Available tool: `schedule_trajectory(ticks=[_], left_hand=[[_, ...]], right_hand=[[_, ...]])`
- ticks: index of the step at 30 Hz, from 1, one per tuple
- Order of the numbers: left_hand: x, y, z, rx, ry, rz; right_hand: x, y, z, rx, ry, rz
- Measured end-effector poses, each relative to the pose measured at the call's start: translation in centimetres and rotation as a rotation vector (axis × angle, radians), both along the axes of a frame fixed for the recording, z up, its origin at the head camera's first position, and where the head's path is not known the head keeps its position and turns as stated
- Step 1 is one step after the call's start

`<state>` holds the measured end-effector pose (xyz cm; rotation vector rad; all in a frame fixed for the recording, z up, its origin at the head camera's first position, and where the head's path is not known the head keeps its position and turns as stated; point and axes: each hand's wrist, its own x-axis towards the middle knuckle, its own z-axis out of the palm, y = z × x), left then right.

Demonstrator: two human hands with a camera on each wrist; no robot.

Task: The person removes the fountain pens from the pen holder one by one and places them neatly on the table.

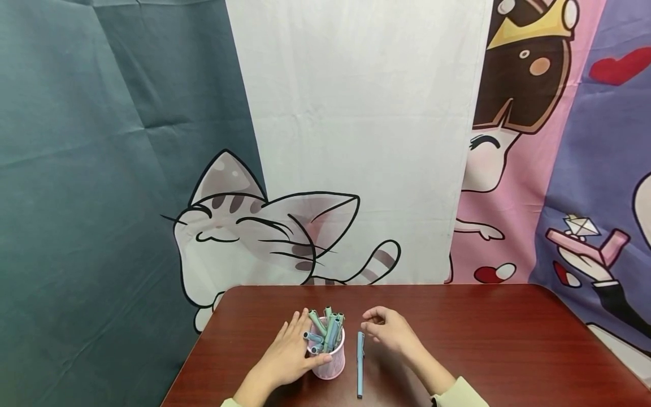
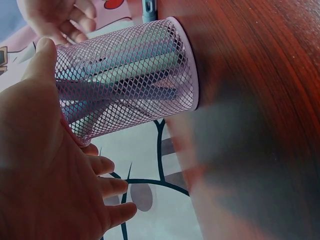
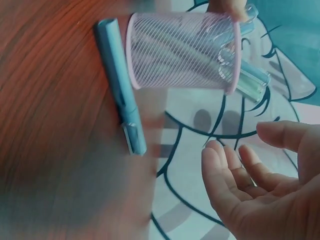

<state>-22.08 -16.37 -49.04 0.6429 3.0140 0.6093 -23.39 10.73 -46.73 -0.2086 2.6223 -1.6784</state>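
Note:
A pink mesh pen holder [image 1: 329, 366] stands upright on the table, with several blue and green pens [image 1: 330, 330] leaning out of its top. My left hand [image 1: 287, 353] is at its left side, the thumb lying at the front rim and the fingers stretched out along the side. In the left wrist view the pens [image 2: 130, 62] show through the mesh. To the right of the holder a capped blue pen [image 1: 360, 364] lies on the tabletop. Beyond its far end hovers my right hand [image 1: 389, 328], fingers loosely bent, nothing between them.
The brown wooden table [image 1: 483, 339] reaches back to a hanging cloth [image 1: 356, 113] with cartoon figures printed on it. A printed cat [image 1: 244, 243] is directly behind the table's left part. Shadows of both hands fall on the glossy surface.

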Motion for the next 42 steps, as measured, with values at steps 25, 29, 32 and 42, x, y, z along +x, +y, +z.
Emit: schedule_trajectory(ticks=[25, 29, 32, 42], left_hand=[[0.1, 0.0, 0.0, 0.007, 0.017, -0.001], [0.1, 0.0, 0.0, 0.007, 0.014, -0.006], [0.1, 0.0, 0.0, 0.004, 0.013, -0.009], [0.1, 0.0, 0.1, 0.002, 0.009, -0.009]], right_hand=[[2.4, -2.7, 0.6, -0.198, 0.065, 0.022], [2.4, -3.0, 0.4, -0.199, 0.068, 0.033], [2.3, -3.3, 0.2, -0.196, 0.07, 0.036], [2.4, -4.1, 0.0, -0.173, 0.115, 0.017]])
